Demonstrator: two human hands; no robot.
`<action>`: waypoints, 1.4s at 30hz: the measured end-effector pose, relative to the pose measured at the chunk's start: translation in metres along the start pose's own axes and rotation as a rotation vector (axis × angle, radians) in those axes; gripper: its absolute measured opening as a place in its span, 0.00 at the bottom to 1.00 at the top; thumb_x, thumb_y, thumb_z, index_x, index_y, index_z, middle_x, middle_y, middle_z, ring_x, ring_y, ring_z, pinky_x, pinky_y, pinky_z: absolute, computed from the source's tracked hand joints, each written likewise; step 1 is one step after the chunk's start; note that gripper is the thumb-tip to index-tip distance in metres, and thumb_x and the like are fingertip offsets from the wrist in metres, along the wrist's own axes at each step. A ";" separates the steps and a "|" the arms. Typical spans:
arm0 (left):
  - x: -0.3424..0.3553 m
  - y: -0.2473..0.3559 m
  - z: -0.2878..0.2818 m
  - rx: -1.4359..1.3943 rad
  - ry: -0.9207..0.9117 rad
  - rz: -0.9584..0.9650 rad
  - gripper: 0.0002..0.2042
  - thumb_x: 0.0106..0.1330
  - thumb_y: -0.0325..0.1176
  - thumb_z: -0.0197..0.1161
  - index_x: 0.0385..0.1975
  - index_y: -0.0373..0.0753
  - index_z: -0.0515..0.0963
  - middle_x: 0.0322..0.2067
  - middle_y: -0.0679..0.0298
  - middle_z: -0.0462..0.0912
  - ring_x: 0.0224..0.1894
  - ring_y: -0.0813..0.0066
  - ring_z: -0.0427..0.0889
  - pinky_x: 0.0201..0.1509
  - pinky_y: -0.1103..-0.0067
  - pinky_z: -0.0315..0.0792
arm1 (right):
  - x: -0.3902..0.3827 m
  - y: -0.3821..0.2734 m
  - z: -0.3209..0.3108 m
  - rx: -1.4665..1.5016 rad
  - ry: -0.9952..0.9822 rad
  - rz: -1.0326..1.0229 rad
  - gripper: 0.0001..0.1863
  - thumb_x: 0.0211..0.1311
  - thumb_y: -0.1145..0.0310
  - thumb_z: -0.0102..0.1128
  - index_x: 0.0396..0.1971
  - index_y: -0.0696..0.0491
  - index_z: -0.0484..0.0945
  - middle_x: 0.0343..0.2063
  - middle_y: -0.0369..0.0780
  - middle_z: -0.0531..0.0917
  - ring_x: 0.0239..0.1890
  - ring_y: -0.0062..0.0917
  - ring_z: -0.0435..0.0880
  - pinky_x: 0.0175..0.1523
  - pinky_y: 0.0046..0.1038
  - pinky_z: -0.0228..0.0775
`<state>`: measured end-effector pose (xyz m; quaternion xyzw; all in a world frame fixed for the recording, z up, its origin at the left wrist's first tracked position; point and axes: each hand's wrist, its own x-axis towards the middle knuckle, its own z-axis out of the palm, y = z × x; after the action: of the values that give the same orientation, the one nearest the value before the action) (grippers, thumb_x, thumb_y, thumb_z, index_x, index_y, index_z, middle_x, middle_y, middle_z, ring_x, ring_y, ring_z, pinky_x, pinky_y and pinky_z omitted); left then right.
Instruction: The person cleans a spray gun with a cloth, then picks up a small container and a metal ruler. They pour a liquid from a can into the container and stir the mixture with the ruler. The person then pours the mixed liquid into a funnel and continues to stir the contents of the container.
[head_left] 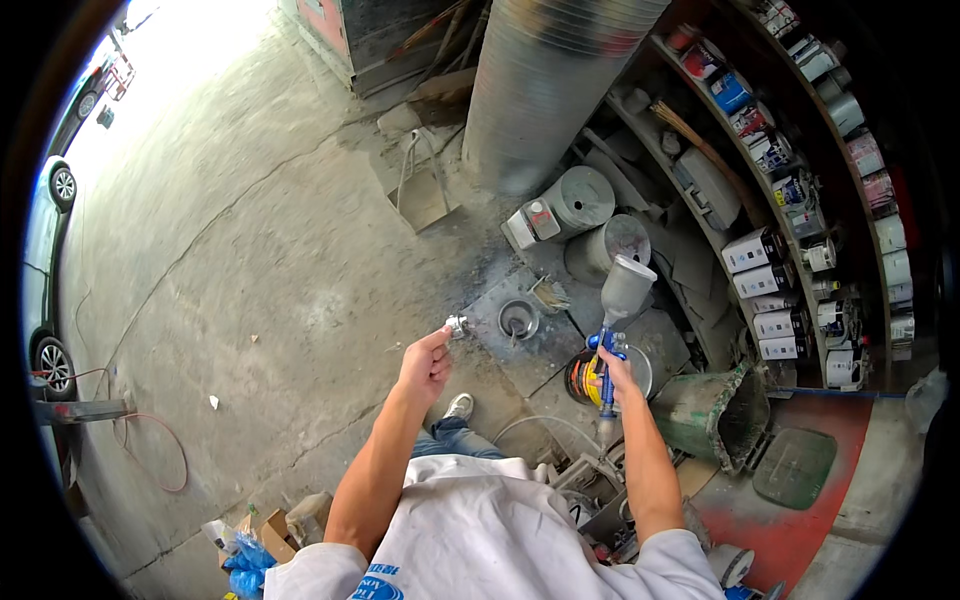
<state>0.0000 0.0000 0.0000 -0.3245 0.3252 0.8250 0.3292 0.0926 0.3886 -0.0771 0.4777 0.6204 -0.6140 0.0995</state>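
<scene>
In front of my body, my left hand (428, 362) is closed, with a small shiny silver metal piece (457, 325) pinched at its fingertips. Its exact kind is too small to make out. Over to the right, my right hand (619, 376) wraps round a blue spray gun (607, 342). A translucent grey cup (628, 288) with a pale lid sits on the gun and tilts away from me. Below and between the hands, a round metal bowl (518, 320) stands on a stained low surface, a brush with pale bristles (550, 295) beside it.
Two metal drums (580, 200) and a rectangular can (533, 222) stand ahead, by a wide ribbed duct (545, 100). Shelves of paint cans (790, 215) line the right, above a green bin (705, 415). A dustpan (425, 200) lies ahead; a car (45, 260) stands far left.
</scene>
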 end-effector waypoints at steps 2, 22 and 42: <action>-0.002 0.001 0.002 0.004 0.010 0.006 0.06 0.70 0.35 0.61 0.30 0.47 0.72 0.13 0.79 0.60 0.12 0.88 0.54 0.14 0.85 0.46 | -0.007 -0.009 0.010 0.140 -0.034 -0.062 0.21 0.63 0.49 0.64 0.32 0.55 0.79 0.18 0.38 0.78 0.14 0.23 0.75 0.18 0.26 0.72; -0.013 -0.001 -0.006 -0.045 0.010 0.035 0.08 0.69 0.35 0.62 0.28 0.46 0.72 0.13 0.78 0.62 0.12 0.88 0.56 0.13 0.85 0.48 | -0.014 -0.038 0.011 0.258 0.019 -0.066 0.19 0.65 0.51 0.63 0.35 0.52 0.71 0.21 0.36 0.75 0.17 0.21 0.75 0.14 0.22 0.61; -0.012 0.000 -0.002 -0.047 0.014 0.035 0.08 0.69 0.34 0.62 0.28 0.46 0.72 0.13 0.78 0.62 0.11 0.88 0.57 0.13 0.85 0.48 | -0.007 -0.040 0.006 0.295 -0.015 -0.058 0.18 0.65 0.51 0.63 0.35 0.51 0.70 0.21 0.36 0.74 0.17 0.20 0.74 0.15 0.22 0.62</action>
<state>0.0075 -0.0055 0.0078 -0.3322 0.3138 0.8356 0.3048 0.0650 0.3891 -0.0471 0.4645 0.5362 -0.7046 0.0154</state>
